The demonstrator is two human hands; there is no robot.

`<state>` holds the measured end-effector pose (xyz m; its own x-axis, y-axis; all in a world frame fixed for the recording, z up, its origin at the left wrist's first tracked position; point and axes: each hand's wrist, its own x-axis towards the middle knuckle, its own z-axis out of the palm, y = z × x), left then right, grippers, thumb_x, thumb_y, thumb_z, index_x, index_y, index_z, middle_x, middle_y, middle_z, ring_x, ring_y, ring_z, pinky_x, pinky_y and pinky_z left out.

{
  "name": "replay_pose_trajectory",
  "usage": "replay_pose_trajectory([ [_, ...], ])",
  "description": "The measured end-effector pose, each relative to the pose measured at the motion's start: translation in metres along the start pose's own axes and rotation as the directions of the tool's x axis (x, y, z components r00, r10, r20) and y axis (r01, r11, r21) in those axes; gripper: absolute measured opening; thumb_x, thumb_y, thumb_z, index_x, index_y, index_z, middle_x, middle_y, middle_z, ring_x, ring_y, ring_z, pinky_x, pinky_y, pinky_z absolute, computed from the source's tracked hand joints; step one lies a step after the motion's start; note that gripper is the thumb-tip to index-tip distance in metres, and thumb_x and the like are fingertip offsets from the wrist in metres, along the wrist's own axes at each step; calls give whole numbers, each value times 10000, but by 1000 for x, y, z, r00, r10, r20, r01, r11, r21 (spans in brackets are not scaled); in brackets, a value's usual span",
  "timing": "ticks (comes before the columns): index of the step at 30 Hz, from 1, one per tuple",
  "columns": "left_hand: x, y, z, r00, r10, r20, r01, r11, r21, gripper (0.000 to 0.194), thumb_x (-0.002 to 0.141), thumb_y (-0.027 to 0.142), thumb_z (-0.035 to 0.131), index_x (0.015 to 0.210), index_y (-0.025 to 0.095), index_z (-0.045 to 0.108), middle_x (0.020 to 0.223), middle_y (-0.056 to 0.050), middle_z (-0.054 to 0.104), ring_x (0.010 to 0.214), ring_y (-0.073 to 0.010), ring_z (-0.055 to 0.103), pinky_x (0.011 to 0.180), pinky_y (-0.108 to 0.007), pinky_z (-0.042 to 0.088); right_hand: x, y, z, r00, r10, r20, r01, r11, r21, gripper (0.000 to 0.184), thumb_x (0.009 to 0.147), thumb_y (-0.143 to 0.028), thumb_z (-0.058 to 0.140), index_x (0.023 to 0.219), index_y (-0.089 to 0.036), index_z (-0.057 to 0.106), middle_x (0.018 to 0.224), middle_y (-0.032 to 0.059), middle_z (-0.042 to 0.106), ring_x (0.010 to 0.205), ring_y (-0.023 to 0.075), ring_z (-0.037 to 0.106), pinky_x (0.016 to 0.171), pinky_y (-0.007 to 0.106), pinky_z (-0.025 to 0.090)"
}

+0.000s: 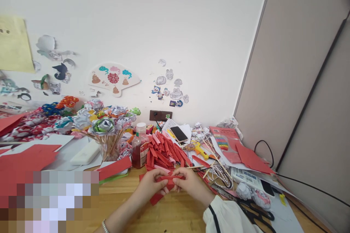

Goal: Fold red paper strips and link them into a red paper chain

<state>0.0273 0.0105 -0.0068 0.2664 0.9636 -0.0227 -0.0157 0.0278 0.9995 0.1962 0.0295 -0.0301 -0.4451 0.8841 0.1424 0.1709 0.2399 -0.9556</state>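
Between my two hands is a narrow folded strip of red paper (pixel 170 177), held level just above the wooden table. My left hand (pixel 153 182) pinches its left part, thumb on the near side. My right hand (pixel 188 182) grips the right part the same way, thumb tip close to the other thumb. More red paper shows below and behind the fingers; whether it joins the strip I cannot tell. Right behind my hands lies a heap of folded red paper strips (pixel 164 149).
A bottle of reddish liquid (pixel 140 153) stands left of the heap, beside a cup of sticks topped by paper flowers (pixel 104 126). To the right lie a yellow glue gun (pixel 201 150), a bead string (pixel 220 176), black-handled scissors (pixel 257 213) and a phone (pixel 179 134).
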Motion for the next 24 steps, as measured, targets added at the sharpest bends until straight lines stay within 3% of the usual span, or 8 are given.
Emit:
replay_pose_trajectory([
  [4,-1,1,-3,996,-72,47,77,991,-113,409,519,377,668,810,139,506,507,14,598,399,-126,560,409,-219,414,-1,-9,-1,999,-21,37,17,994,108,356,685,-419,564,923,-155,551,622,0,581,562,115,550,557,240,417],
  [8,-4,5,-3,997,-61,54,73,961,-265,309,522,289,683,742,136,529,546,-3,621,425,-96,558,445,-195,418,0,-15,-1,997,-60,41,50,976,212,288,691,-368,576,882,-153,554,639,-2,578,536,97,534,550,238,417],
  [14,-10,11,-1,993,-114,39,120,940,-319,263,520,259,702,683,120,549,625,-38,648,506,-96,582,530,-199,449,1,-11,-2,998,-61,12,57,977,203,238,686,-339,580,815,-140,564,623,-9,570,521,88,527,544,228,404],
  [18,-4,6,-1,995,-94,12,95,975,-202,368,490,402,698,645,116,527,536,-25,618,461,-116,573,493,-221,446,-1,-8,-3,999,-49,0,49,995,87,273,668,-375,590,817,-147,576,683,5,580,576,106,546,567,234,408],
  [21,-1,3,1,1000,28,-12,-29,999,-35,456,467,432,688,757,115,533,465,20,571,397,-137,549,446,-250,438,-2,-7,-3,999,-48,4,48,998,28,299,681,-408,569,842,-157,574,705,8,587,582,107,547,561,229,404],
  [24,-3,5,4,994,101,-29,-100,994,33,443,502,406,669,817,128,530,481,41,556,412,-141,554,455,-255,444,-2,-3,-1,1000,-27,1,27,1000,11,333,690,-435,549,891,-170,562,674,-2,591,548,101,539,540,223,396],
])
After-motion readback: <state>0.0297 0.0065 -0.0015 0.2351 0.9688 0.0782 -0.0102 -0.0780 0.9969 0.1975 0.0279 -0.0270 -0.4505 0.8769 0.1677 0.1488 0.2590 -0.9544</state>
